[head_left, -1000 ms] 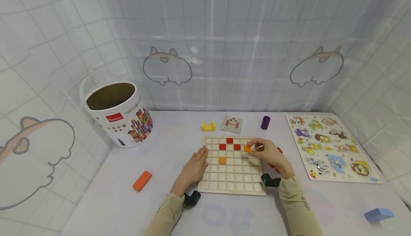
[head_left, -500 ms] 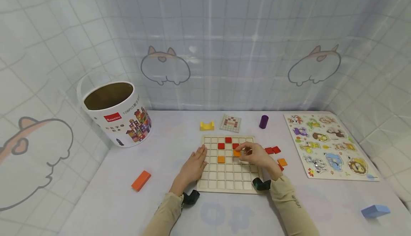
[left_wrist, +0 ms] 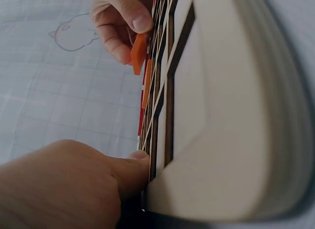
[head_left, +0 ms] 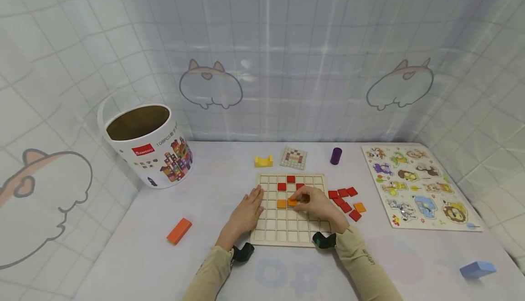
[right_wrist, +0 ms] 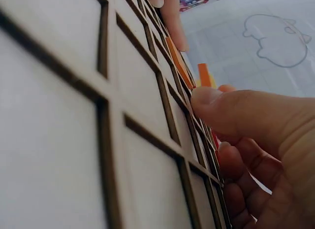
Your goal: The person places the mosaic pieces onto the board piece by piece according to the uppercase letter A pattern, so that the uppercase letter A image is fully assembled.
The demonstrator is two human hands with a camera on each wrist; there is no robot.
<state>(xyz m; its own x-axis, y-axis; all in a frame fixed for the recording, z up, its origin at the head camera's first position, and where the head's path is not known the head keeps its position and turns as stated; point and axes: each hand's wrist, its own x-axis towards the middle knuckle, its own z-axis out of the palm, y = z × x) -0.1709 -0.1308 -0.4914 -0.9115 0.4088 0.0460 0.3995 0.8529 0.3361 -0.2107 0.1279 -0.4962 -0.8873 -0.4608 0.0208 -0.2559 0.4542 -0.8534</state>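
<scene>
In our right hand (head_left: 315, 203), an orange tile (head_left: 291, 202) juts from pinched thumb and fingertips above the grid board (head_left: 281, 236); our left hand (head_left: 247, 212) rests along the board's edge, fingers extended.

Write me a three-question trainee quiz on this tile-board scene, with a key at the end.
1. Multiple choice: what does the right hand pinch?
A) a red tile
B) an orange tile
C) the yellow block

2. True or false: the purple cylinder is inside the white bucket.

3. Fill in the blank: seen from the head camera, the left hand touches the ____ edge of the grid board.

Key:
1. B
2. False; it is on the table.
3. left
</scene>
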